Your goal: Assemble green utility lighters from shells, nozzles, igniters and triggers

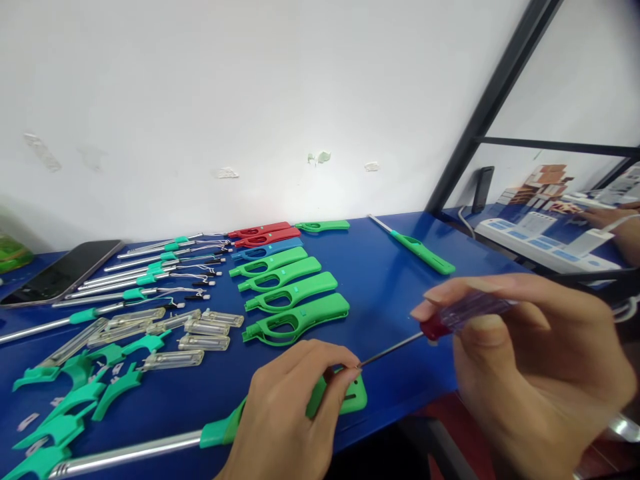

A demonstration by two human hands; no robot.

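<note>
My right hand (530, 360) grips a screwdriver (465, 317) by its clear purple and red handle. Its thin metal shaft slants down left to the fingertips of my left hand (300, 407). There, my left thumb and forefinger are pinched together at the tip; whatever is between them is too small to make out. Beneath my left hand lies a green gas lighter (356, 395) with a long metal tube (135, 452). The hand covers its middle. Several green lighter handle shells (305, 313) lie in a row just beyond my left hand.
Red shells (275, 237), a blue shell (270, 250) and another lighter (423, 253) lie farther back. To the left are metal tubes with wires (145, 277), clear fuel tanks (175, 360), teal triggers (60, 430) and a phone (65, 270). Beyond the black frame, a person's hand (607, 220) shows near a power strip (540, 243).
</note>
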